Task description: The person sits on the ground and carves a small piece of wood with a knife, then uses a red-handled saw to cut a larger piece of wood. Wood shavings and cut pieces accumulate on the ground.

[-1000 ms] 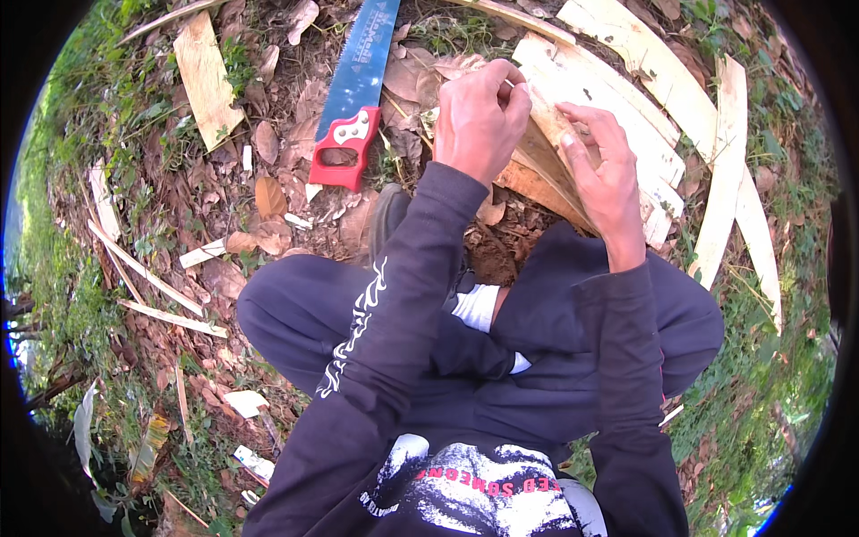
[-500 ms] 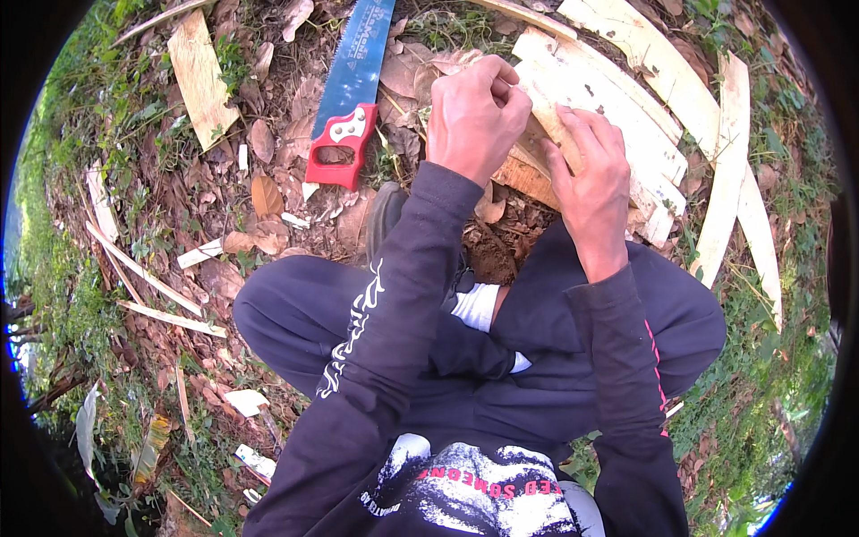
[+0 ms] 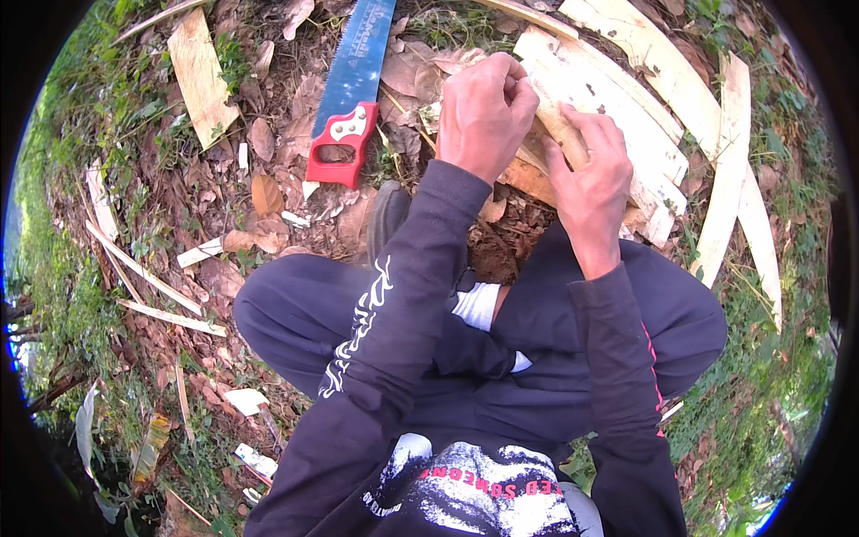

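Observation:
Over a stack of pale wooden boards (image 3: 617, 116), my left hand (image 3: 483, 116) is curled closed, thumb against the bent fingers. Whatever it grips, if anything, is hidden by the hand itself. Just to its right, my right hand (image 3: 592, 174) closes its thumb and fingers around a short, rounded piece of light-brown wood (image 3: 562, 131). That piece slants across the boards, its upper end near my left hand. Below it shows a browner wood block (image 3: 528, 179), partly covered by my hands.
A handsaw with a blue blade and red handle (image 3: 344, 143) lies left of my hands. Long thin wood strips (image 3: 727, 170) lie to the right. A flat board piece (image 3: 199, 76) and several slivers lie among dry leaves at left. My crossed legs (image 3: 304, 309) are close below.
My left hand has shifted slightly right and up. My right hand stays on the rounded wood piece, its fingers moved a little. The saw and boards are unmoved.

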The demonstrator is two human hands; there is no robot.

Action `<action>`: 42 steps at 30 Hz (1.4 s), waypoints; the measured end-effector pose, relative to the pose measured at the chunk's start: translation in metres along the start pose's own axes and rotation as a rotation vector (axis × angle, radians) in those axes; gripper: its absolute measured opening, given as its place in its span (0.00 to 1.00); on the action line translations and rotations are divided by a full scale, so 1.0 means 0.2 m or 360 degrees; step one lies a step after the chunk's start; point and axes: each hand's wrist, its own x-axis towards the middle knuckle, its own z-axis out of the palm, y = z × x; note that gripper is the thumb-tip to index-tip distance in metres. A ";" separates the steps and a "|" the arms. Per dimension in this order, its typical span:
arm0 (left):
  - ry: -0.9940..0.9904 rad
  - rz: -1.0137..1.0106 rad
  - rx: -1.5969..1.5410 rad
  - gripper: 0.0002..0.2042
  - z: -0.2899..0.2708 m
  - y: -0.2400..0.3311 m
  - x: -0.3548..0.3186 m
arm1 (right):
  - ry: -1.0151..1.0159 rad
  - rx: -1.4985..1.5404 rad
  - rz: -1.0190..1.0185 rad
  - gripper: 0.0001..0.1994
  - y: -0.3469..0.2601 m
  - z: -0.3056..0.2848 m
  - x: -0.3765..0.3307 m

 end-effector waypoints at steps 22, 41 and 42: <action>0.0095 0.0053 -0.0112 0.03 0.04 0.01 0.02 | -0.0002 0.0038 -0.0059 0.18 0.02 0.01 0.00; 0.0040 -0.0336 -0.0406 0.06 -0.03 -0.06 0.01 | -0.0072 -0.0244 -0.0010 0.20 0.01 0.02 -0.01; 0.0031 -0.0343 -0.0410 0.05 -0.04 -0.06 0.01 | -0.0083 -0.0252 0.0000 0.21 0.01 0.02 -0.01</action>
